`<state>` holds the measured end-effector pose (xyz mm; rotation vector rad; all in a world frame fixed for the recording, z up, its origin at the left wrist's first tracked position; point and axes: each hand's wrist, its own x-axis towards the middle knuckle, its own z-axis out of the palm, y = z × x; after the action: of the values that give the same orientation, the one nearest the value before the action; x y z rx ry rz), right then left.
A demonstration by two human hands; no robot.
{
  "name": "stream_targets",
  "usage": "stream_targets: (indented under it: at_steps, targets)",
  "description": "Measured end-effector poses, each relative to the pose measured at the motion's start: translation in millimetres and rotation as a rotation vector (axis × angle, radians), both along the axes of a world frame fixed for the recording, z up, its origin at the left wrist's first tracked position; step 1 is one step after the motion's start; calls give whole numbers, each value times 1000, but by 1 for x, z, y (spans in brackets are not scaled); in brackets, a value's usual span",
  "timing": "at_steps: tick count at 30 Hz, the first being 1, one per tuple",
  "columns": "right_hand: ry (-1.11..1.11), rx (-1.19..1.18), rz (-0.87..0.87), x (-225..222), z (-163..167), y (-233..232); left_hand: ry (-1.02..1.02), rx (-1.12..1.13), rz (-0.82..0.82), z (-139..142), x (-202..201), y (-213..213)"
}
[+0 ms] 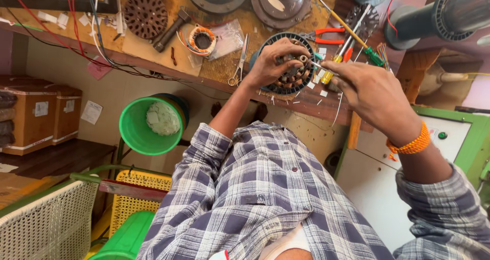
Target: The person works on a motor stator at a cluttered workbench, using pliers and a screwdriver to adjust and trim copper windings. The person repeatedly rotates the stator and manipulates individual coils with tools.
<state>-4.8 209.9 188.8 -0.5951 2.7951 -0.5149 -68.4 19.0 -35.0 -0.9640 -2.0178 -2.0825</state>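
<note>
A round black motor stator [292, 82] with copper windings lies at the front edge of the wooden bench [153, 50]. My left hand [275, 61] is closed over its top, fingers curled onto the windings. My right hand [372, 94], with an orange band on its wrist, is just right of the stator. It pinches a thin pale tool [318, 65] whose tip points at the windings. A fine pale wire [338, 109] hangs down below this hand. Small white scraps lie around the stator.
On the bench are scissors [240, 61], red-handled pliers [326, 35], screwdrivers [352, 35], a hammer [171, 30], a small wound coil [202, 39] and grey motor covers [280, 2]. Below it are a green bucket [135, 132], cardboard boxes [35, 117], a yellow crate [138, 198] and a green-edged cabinet [454, 137].
</note>
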Motion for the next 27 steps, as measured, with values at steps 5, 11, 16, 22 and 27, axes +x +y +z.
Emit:
stream_targets:
  at_steps: [5,11,16,22,27]
  targets:
    - [58,152,-17,-9,-9,-11,-71,-12,-5,-6,0,3]
    - [56,316,22,-25,-9,-19,-62,-11,-4,-3,-2,2]
    - [55,343,12,-20,-13,-23,-60,-36,-27,-1,1,1]
    - [-3,292,89,-20,-16,-18,4,-80,-20,2,3,1]
    - [-190,301,62,-48,-9,-19,-41,-84,-46,9,1,-2]
